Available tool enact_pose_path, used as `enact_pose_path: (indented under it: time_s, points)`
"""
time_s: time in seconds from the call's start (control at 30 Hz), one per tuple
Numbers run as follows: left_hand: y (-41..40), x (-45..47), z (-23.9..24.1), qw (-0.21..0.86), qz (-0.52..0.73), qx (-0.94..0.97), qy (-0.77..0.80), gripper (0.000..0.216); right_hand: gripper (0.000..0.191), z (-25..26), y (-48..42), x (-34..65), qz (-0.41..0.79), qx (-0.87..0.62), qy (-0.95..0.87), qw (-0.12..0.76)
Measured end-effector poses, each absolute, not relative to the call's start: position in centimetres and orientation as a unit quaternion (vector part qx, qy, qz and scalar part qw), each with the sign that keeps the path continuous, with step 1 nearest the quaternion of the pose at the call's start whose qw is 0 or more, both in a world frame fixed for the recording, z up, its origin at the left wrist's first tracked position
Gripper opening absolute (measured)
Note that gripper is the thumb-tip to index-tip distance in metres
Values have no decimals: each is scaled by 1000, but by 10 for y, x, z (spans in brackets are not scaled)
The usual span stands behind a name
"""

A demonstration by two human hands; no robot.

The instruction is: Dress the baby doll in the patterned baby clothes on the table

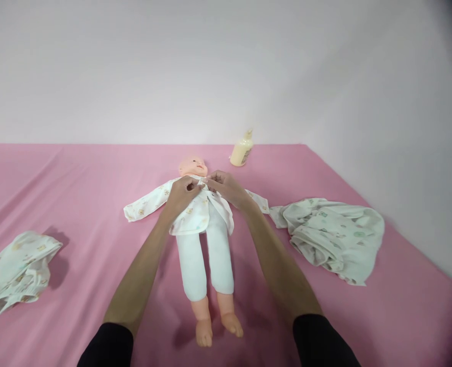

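A baby doll (219,255) lies on its back, head toward the wall and bare feet toward me. It wears a white printed baby shirt (191,216) with long sleeves spread to both sides; the lower front hangs apart. At the shirt's top front, just below the doll's chin, my left hand (183,192) is closed with finger and thumb pinched on the fabric edge. My right hand (223,186) meets it there, its fingertips also pinching the shirt front. Whether a button or snap lies between the fingertips is hidden.
A pink sheet (96,193) covers the surface. Behind the doll, to the right, stands a pale yellow pump bottle (242,150). Crumpled white printed cloth (336,234) lies on the right, touching the sleeve end. Small printed pants (19,270) rest at the left. Walls border the back and right.
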State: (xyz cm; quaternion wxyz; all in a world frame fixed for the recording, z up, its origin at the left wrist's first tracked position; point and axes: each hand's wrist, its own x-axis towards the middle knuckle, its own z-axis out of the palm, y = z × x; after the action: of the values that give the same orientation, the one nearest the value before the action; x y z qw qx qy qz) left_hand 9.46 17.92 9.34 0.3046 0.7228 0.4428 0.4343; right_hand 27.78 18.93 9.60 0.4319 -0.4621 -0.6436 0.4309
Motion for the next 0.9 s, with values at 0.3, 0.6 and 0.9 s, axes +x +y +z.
enact_pose_path:
  time_s: [0.3,0.6,0.9]
  points:
    - [183,90,95,288,411,756,419,21,22,92,190,280,443,-443,-659,416]
    - [182,85,100,309,394,740,449,17,24,105,183,283,414,-459,-673,406]
    - [182,84,104,273,428,726,463,11,12,122,170,273,230,-500,-776,308]
